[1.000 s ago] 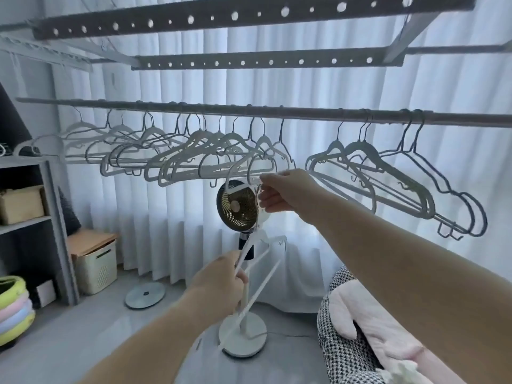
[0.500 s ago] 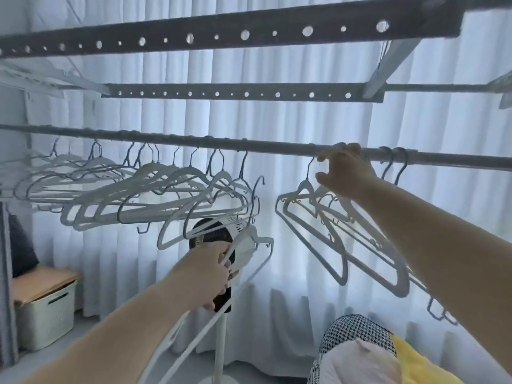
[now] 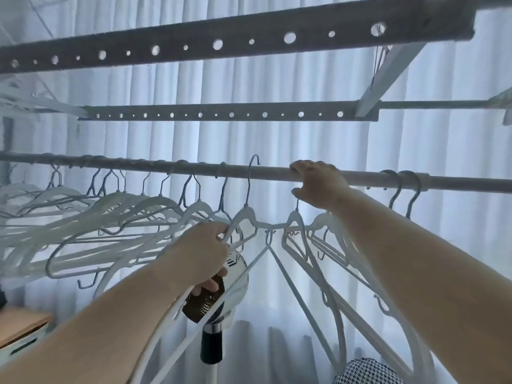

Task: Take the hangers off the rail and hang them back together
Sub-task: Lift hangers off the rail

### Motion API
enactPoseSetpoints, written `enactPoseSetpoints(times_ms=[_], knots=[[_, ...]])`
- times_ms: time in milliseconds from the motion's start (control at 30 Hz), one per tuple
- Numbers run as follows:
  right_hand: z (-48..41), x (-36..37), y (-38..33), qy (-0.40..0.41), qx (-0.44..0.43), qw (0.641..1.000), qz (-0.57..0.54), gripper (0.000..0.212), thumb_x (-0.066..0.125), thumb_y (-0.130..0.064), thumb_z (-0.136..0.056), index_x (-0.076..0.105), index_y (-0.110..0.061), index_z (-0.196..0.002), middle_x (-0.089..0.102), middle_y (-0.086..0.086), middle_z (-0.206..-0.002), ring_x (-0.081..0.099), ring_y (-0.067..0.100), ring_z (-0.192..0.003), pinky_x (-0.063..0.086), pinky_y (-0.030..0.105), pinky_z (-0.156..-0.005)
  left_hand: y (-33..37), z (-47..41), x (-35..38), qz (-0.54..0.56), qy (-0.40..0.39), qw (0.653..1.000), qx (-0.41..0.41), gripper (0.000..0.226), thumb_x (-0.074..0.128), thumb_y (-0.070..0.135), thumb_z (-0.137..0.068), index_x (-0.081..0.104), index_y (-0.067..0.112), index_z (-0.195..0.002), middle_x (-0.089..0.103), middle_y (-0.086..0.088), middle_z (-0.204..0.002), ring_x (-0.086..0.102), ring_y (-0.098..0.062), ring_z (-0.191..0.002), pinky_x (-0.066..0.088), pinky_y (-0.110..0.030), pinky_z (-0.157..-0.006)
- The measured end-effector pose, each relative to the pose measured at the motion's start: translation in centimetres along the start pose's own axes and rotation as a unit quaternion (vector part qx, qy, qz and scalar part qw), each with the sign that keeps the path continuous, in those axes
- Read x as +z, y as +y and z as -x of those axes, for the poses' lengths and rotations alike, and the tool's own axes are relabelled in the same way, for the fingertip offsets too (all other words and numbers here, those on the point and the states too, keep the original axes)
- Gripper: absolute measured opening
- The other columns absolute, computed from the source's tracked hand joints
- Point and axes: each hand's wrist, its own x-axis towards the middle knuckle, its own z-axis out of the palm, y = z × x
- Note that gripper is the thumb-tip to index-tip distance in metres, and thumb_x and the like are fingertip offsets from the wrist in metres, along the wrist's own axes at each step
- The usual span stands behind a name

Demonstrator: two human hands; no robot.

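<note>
A grey rail [image 3: 166,165] runs across the view. Many white hangers [image 3: 116,214] hang bunched on its left part. My left hand [image 3: 203,253] is shut on a bundle of white hangers [image 3: 246,217], lifted just under the rail; one hook [image 3: 253,162] of that bundle pokes up above the rail. My right hand [image 3: 318,181] sits on the rail to the right, fingers curled over it and closed on the hooks of several white hangers [image 3: 299,231] that dangle below it. Further right, two dark hooks [image 3: 406,187] sit on the rail.
Two perforated grey bars [image 3: 221,115] of a drying rack cross overhead, in front of a white curtain [image 3: 277,139]. A standing fan [image 3: 221,295] is right behind my left hand. A box with a wooden lid [image 3: 19,328] is low on the left, a checked cushion [image 3: 368,372] at the bottom.
My left hand has lifted its hangers up to the rail, so a hook now rises above it. My right hand went up from the hangers to the rail. The view tilted upward.
</note>
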Motion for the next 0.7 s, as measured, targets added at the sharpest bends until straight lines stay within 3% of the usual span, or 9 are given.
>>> enactPoseSetpoints(times_ms=[133, 233, 300, 433, 567, 700], knots=[[-0.1, 0.4, 0.6, 0.033, 0.004, 0.999, -0.007, 0.038, 0.047, -0.012, -0.088, 0.048, -0.015, -0.126, 0.056, 0.005, -0.126, 0.046, 0.027, -0.118, 0.037, 0.037, -0.099, 1.7, -2.9, -0.1, 0.01, -0.002, 1.0, 0.022, 0.043, 0.037, -0.002, -0.09, 0.047, 0.016, -0.128, 0.054, -0.005, -0.097, 0.059, -0.014, -0.057, 0.05, -0.021, -0.035], [-0.4, 0.5, 0.8, 0.044, 0.013, 0.999, -0.024, 0.035, 0.046, -0.009, -0.087, 0.052, -0.015, -0.121, 0.06, 0.006, -0.12, 0.048, 0.027, -0.114, 0.038, 0.036, -0.095, 2.3, -4.8, 0.1, 0.006, -0.017, 0.999, 0.032, 0.044, 0.033, -0.003, -0.089, 0.047, 0.015, -0.126, 0.054, -0.005, -0.086, 0.059, -0.015, -0.056, 0.051, -0.023, -0.039], [-0.4, 0.4, 0.8, 0.046, 0.021, 0.998, -0.039, 0.036, 0.043, -0.005, -0.087, 0.052, -0.015, -0.12, 0.061, 0.006, -0.118, 0.048, 0.027, -0.113, 0.038, 0.034, -0.092, 2.5, -5.6, 0.4, 0.005, -0.033, 0.999, 0.031, 0.04, 0.031, -0.003, -0.09, 0.049, 0.013, -0.121, 0.053, -0.006, -0.09, 0.059, -0.013, -0.053, 0.052, -0.024, -0.041], [-0.3, 0.3, 0.5, 0.042, 0.026, 0.998, -0.03, 0.039, 0.042, -0.004, -0.088, 0.05, -0.016, -0.125, 0.059, 0.006, -0.12, 0.047, 0.026, -0.116, 0.038, 0.034, -0.092, 2.1, -6.7, 1.2, 0.01, -0.057, 0.998, 0.021, 0.028, 0.029, -0.001, -0.091, 0.049, 0.014, -0.101, 0.052, -0.003, -0.083, 0.059, -0.012, -0.051, 0.05, -0.021, -0.037], [-0.3, 0.6, 0.2, 0.049, 0.027, 0.998, -0.023, 0.039, 0.044, -0.005, -0.087, 0.049, -0.015, -0.125, 0.06, 0.006, -0.118, 0.047, 0.026, -0.115, 0.038, 0.036, -0.094, 1.5, -7.7, 1.6, 0.007, -0.076, 0.997, 0.006, 0.027, 0.028, 0.001, -0.09, 0.052, 0.007, -0.101, 0.056, -0.009, -0.076, 0.063, -0.03, -0.066, 0.055, -0.034, -0.058], [-0.2, 0.6, -0.3, 0.046, 0.027, 0.998, -0.015, 0.038, 0.045, -0.007, -0.088, 0.049, -0.015, -0.124, 0.059, 0.005, -0.119, 0.048, 0.026, -0.114, 0.037, 0.038, -0.097, 1.1, -8.0, 1.7, -0.021, -0.09, 0.996, -0.004, 0.026, 0.026, 0.002, -0.089, 0.049, 0.01, -0.099, 0.056, -0.009, -0.074, 0.064, -0.035, -0.075, 0.054, -0.046, -0.082]])
